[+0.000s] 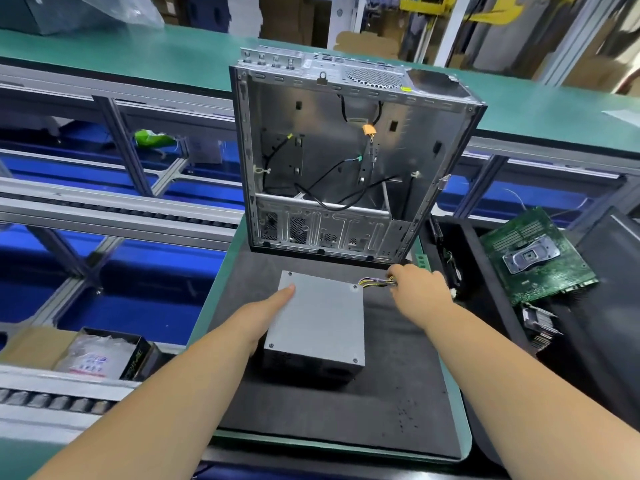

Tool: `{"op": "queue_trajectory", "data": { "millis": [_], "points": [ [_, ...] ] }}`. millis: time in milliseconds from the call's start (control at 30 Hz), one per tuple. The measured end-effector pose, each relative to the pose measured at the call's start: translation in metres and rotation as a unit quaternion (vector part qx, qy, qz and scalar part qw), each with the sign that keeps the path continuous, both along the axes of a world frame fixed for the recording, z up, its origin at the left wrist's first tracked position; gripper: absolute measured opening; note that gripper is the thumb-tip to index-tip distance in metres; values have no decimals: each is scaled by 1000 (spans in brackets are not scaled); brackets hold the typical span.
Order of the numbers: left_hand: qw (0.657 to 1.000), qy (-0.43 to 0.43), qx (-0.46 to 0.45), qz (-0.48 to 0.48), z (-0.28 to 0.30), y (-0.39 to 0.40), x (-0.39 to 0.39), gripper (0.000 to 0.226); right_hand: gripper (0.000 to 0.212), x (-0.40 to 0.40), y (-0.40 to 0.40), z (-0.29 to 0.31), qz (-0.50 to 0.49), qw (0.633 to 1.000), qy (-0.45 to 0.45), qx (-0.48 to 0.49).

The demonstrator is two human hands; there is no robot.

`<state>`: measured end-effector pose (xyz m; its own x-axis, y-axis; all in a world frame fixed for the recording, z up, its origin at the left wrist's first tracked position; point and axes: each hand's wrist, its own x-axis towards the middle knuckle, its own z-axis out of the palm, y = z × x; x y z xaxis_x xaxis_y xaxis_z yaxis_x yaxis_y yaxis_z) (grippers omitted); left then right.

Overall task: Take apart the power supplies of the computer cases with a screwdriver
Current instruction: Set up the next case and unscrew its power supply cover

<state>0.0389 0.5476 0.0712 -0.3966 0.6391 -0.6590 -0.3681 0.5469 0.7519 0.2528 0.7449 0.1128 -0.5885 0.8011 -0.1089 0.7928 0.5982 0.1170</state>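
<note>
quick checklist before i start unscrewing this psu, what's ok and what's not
1. Power supply out of the case and flat on the black mat: ok.
2. Left hand steadying its side: ok.
3. Right hand free for a tool: not ok, it grips the cable bundle.
4. Lid's corner screws visible: ok.
5. Screwdriver within reach: cannot tell, none in view.

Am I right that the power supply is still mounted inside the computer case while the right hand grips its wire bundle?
Not quite. In the head view the power supply sits on the dark mat before the open computer case. The right hand does grip its wire bundle.
</note>
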Motion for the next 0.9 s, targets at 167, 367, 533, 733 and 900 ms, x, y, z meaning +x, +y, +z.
{"op": "queue_trajectory", "data": {
  "millis": [167,367,533,733,900],
  "points": [
    [994,62,-81,-45,-3,9,-8,92,41,-4,-7,-4,-21,1000,-12,-20],
    [967,231,-69,-83,10,9,-20,68,53,-24,-31,9,-22,998,56,8],
    [963,267,46,-2,29,-17,-27,37,48,-55,-66,21,13,988,148,-42],
    [955,286,79,31,38,-69,-55,8,41,-103,-108,24,57,964,240,-102],
    [949,299,81,61,26,-124,-68,9,30,-135,-152,14,111,917,350,-159]
  ]
}}
